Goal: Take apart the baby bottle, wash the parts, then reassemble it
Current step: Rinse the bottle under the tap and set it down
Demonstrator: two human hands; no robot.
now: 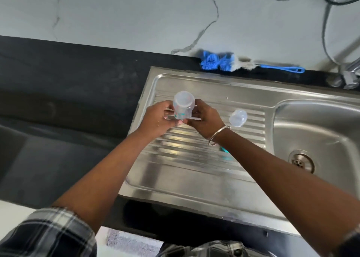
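Note:
A clear plastic baby bottle [183,105] with coloured prints is held above the ribbed draining board [194,159], its flat base pointing up and away from me. My left hand [157,118] grips its lower end from the left, and my right hand [206,120] grips it from the right. The bottle's mouth end is hidden between my fingers. A clear domed cap [238,117] lies on the draining board to the right of my right hand. A small teal part [224,150] shows just below my right wrist, mostly hidden by my arm.
A blue and white bottle brush [233,62] lies at the back edge against the marble wall. The sink basin [315,139] with its drain [301,161] is at the right, with tap fittings [346,79] behind it. Black countertop [68,93] spreads to the left.

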